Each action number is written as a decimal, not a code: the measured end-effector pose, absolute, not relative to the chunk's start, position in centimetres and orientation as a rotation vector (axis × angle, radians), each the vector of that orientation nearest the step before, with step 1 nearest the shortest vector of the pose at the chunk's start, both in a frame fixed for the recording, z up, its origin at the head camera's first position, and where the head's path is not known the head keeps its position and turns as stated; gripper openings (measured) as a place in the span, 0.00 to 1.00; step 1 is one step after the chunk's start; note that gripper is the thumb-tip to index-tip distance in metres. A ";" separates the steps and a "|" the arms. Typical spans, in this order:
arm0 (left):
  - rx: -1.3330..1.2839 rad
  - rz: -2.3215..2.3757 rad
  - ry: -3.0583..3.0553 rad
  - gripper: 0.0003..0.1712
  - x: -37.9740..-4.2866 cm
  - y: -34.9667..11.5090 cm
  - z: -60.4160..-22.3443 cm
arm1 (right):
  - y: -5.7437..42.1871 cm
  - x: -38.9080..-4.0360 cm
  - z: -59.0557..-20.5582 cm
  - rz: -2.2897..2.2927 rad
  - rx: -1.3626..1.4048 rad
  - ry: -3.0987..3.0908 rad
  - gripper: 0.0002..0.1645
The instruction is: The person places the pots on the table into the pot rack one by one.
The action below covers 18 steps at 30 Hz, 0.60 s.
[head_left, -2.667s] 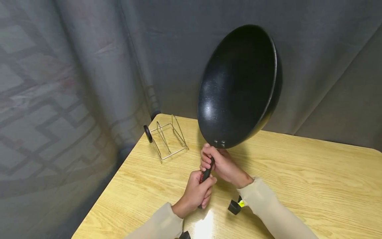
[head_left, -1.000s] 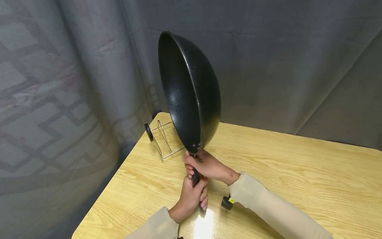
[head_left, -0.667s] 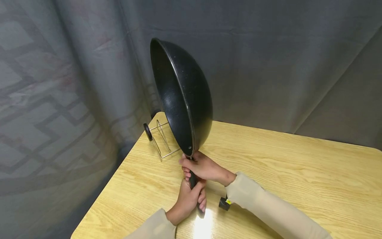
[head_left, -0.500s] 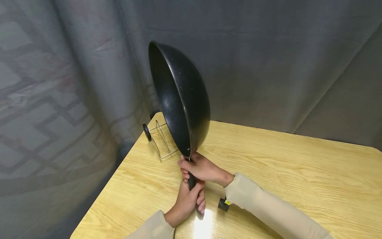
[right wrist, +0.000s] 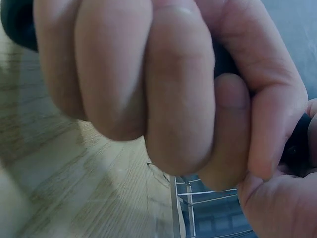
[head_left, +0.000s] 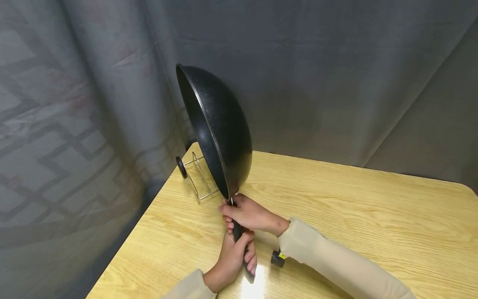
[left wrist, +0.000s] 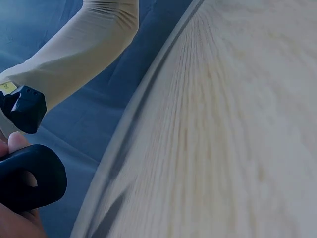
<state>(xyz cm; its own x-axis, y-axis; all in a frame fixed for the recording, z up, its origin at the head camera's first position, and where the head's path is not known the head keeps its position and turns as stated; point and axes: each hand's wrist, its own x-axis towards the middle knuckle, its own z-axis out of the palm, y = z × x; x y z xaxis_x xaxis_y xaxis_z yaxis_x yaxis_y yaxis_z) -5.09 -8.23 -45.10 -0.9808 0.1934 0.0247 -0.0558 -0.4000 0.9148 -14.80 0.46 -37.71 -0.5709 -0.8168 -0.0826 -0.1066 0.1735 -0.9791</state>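
Observation:
A large black wok point(head_left: 225, 128) is held up over the table, tilted, its hollow side facing left. My right hand point(head_left: 249, 212) grips the black handle point(head_left: 237, 231) just below the bowl, thumb along the side. Lower down on the same handle my left hand point(head_left: 232, 259) curls its fingers round it. In the left wrist view the looped end of the handle point(left wrist: 52, 171) sticks out past the fingers. Curled fingers point(right wrist: 178, 99) fill much of the right wrist view. A wire rack with a black round end point(head_left: 181, 167) stands partly hidden behind the wok.
The light wood table point(head_left: 336, 199) has its left edge close to the rack. Grey curtains point(head_left: 317, 83) hang behind it and along the left side. A small black camera point(head_left: 277, 259) is worn at the right wrist.
The wok has moved left and lower and turned, so its outer side shows more. It now overlaps part of the rack. Both hands keep their grip on the handle.

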 end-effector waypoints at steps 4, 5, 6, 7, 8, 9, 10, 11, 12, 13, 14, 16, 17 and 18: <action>0.197 2.509 1.604 0.27 -4.8 -8.1 -45.0 | 0.3 -14.6 -37.7 -1.418 -0.889 1.840 0.24; 0.203 2.511 1.594 0.27 -4.7 -8.0 -45.0 | 0.3 -14.6 -37.7 -1.411 -0.888 1.840 0.24; 0.203 2.513 1.583 0.27 -4.7 -8.0 -45.0 | 0.3 -14.6 -37.7 -1.411 -0.885 1.836 0.24; 0.198 2.516 1.571 0.27 -4.6 -7.9 -45.0 | 0.2 -14.6 -37.7 -1.412 -0.885 1.829 0.24; 0.200 2.518 1.563 0.27 -4.5 -7.9 -45.0 | 0.2 -14.5 -37.7 -1.410 -0.888 1.826 0.24; 0.193 2.522 1.553 0.27 -4.5 -7.9 -45.0 | 0.1 -14.5 -37.7 -1.408 -0.892 1.820 0.24; 0.184 2.526 1.545 0.28 -4.4 -7.9 -44.9 | 0.1 -14.5 -37.7 -1.410 -0.892 1.816 0.24; 0.175 2.529 1.537 0.28 -4.3 -7.9 -44.9 | 0.0 -14.5 -37.7 -1.409 -0.897 1.813 0.25; 0.167 2.530 1.531 0.28 -4.2 -7.9 -44.9 | 0.0 -14.4 -37.7 -1.412 -0.894 1.806 0.24; 0.160 2.532 1.526 0.28 -4.1 -7.8 -44.9 | -0.1 -14.4 -37.7 -1.408 -0.895 1.811 0.24; 0.149 2.533 1.520 0.28 -4.1 -7.8 -44.8 | -0.1 -14.4 -37.7 -1.403 -0.894 1.816 0.23; 0.139 2.538 1.506 0.26 -3.9 -7.7 -44.8 | -0.1 -14.4 -37.7 -1.405 -0.875 1.814 0.22; 0.138 2.541 1.499 0.25 -3.8 -7.7 -44.7 | -0.2 -14.3 -37.7 -1.402 -0.867 1.814 0.21; 0.142 2.544 1.491 0.24 -3.7 -7.6 -44.7 | -0.2 -14.3 -37.7 -1.400 -0.860 1.813 0.20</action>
<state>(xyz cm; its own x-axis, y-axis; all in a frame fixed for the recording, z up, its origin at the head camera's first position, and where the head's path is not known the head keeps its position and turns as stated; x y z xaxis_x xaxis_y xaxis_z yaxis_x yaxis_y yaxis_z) -3.74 -7.64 -44.70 -0.9776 0.2100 -0.0130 -0.1139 -0.4764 0.8718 -14.33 -0.21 -37.72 -0.5496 -0.8269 -0.1192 -0.0941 0.2030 -0.9747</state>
